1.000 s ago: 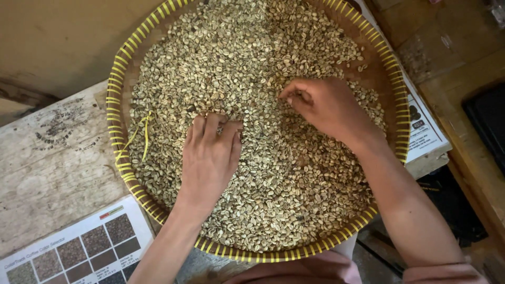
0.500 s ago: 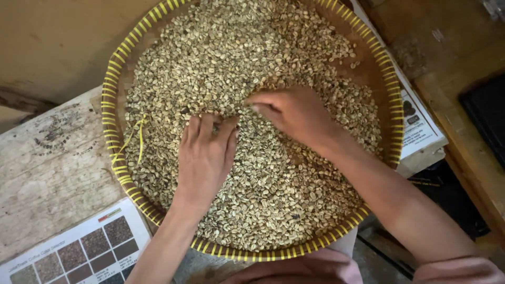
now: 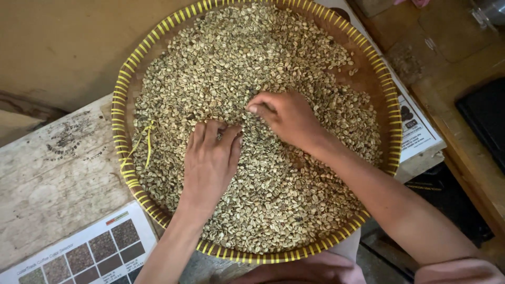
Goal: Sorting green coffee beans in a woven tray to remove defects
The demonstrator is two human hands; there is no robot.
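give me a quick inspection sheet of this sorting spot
surface: worn pale wooden table, stained.
job's things: round woven tray with yellow-bound rim, filled with pale green coffee beans; loose yellow strip on the beans.
clutter: printed colour chart near left; printed sheet under the tray's right edge.
hands: left hand flat on the beans; right hand fingertips pinched in the beans.
cables: nothing seen.
surroundings: tan wall, wooden boards, dark object at right.

Beans (image 3: 294, 210) fill the tray (image 3: 120, 113), which sits on the table (image 3: 52, 179). Both hands lie on them, the right hand (image 3: 286, 118) just right of the left hand's (image 3: 210, 163) fingers (image 3: 213, 129). A chart (image 3: 89, 252) lies left of (and nearer than) those fingers.
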